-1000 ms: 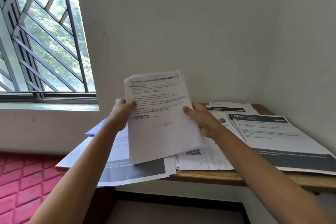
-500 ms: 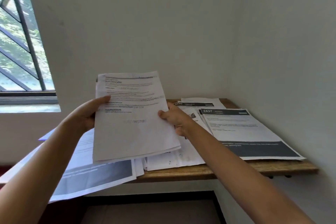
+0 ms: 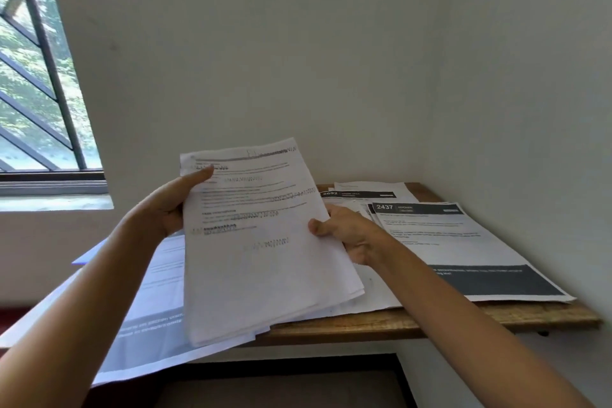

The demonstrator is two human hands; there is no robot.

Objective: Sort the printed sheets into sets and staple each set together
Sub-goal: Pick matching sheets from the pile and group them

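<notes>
Left hand [image 3: 165,205]: grips the left edge of the stack of sheets [image 3: 265,258], thumb laid on the printed face near its top corner.
Right hand [image 3: 344,232]: pinches the stack's right edge, thumb in front, fingers curled behind.
Stack: centre of frame, held tilted above the front of the table [image 3: 430,318]; its lower edges are fanned, not squared.
Risk 1: stapling it like this would likely miss a lower sheet or bind it crooked.
Risk 2: the loose sheets [image 3: 142,325] at lower left overhang the table edge; a brush from the stack or a forearm could slide them off.
Risk 3: setting the stack on the 2437 sheet [image 3: 463,242] at right could mix sets.
Stapler: not in view.
</notes>
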